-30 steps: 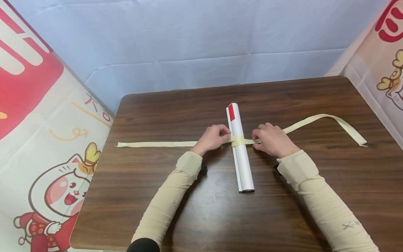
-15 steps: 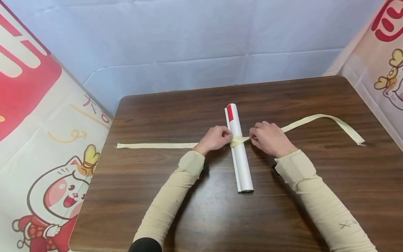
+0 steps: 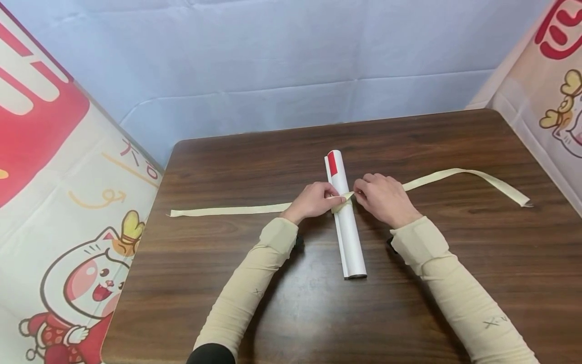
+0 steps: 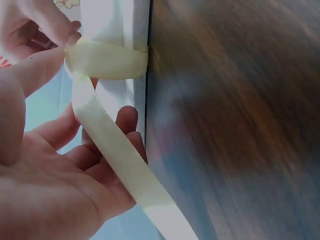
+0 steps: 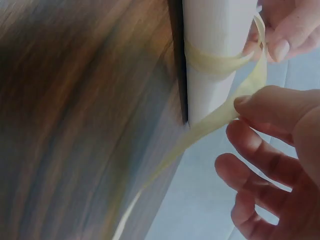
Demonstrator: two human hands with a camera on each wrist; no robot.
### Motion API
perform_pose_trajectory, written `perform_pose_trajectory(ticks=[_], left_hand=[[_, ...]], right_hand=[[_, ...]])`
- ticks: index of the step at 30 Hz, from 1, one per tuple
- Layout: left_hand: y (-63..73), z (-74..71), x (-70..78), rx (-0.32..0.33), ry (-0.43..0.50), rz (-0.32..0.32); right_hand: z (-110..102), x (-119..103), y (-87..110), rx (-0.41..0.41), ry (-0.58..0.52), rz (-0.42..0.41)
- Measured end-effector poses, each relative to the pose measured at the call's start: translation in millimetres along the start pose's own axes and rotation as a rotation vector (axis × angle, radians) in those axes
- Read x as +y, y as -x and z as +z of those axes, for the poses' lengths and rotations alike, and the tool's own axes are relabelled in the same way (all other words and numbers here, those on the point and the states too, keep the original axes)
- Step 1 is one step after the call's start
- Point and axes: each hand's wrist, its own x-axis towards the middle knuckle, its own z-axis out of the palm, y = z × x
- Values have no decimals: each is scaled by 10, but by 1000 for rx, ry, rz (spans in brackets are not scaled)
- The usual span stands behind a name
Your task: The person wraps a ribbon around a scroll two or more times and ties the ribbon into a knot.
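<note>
Left hand (image 3: 313, 200), right hand (image 3: 383, 198) pinching flat pale-yellow fabric ribbon (image 3: 232, 210), converging over white paper roll (image 3: 351, 242); I'm guessing ribbon's crossing itself.

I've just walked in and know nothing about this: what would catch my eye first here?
Probably the white roll in the middle of the dark table, wrapped by a pale yellow ribbon whose ends stretch out to both sides. The left hand holds the ribbon at the roll, while the right hand pinches it close by. Off to the left, a cartoon cat in red stands out too.
</note>
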Motion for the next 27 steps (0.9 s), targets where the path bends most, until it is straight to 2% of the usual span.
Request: perform_pose_trajectory(ticks=[10,16,22,27], left_hand=[[-9,-1,27,-7,-20,31],[5,10,34,-52,15,22],[-13,0,34,6,16,38],[-2,-9,22,57,20,12]], right_hand=[[83,-48,-37,-43,-127,93],[148,-70,-25,-105,-295,120],[191,-45,-54,-105,-423,60],[213,-20,-47,-174,-511,34]])
